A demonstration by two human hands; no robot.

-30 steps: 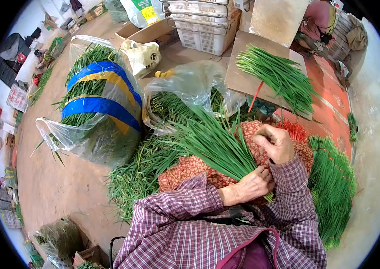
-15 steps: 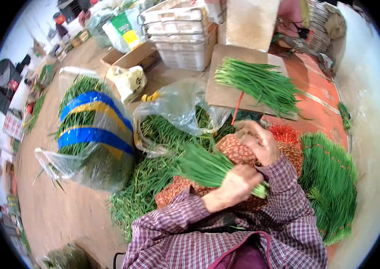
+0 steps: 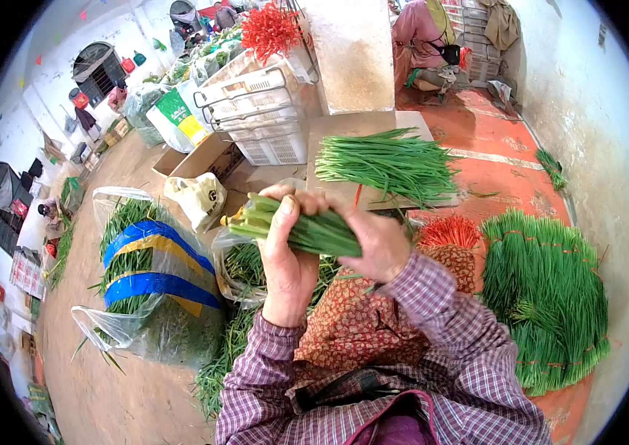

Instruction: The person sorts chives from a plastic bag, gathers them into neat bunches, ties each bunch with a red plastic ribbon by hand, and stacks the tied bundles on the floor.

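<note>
Head camera view, with clock positions taken from the middle of the picture: nearest, a plaid left sleeve (image 3: 255, 371) rises from 7 o'clock and a plaid right sleeve (image 3: 466, 326) from 4 o'clock. Between them, at 5 o'clock, lies a red patterned cloth (image 3: 359, 326). At the center, held up above the cloth, is a bundle of green stalks (image 3: 322, 233), its pale ends pointing toward 9 o'clock. The left hand (image 3: 283, 263) has its fingers closed around the pale-end side, thumb up; the right hand (image 3: 379, 241) has its fingers curled over the leafy end, their tips partly hidden. Loose greens (image 3: 218, 378) spill at 7 o'clock. At 8 o'clock stands a stuffed plastic bag (image 3: 196, 334) banded blue and yellow. Red strips (image 3: 449, 231) sit at 3 o'clock, near a large stack of tied greens (image 3: 551, 304) reaching toward 4 o'clock. Farther off, at 2 o'clock, a leafy bunch (image 3: 388, 163) lies on a flat board (image 3: 414, 122). White crates (image 3: 273, 141) are piled at 11 o'clock. Beyond, at 1 o'clock, is another person in pink (image 3: 422, 33).
</note>
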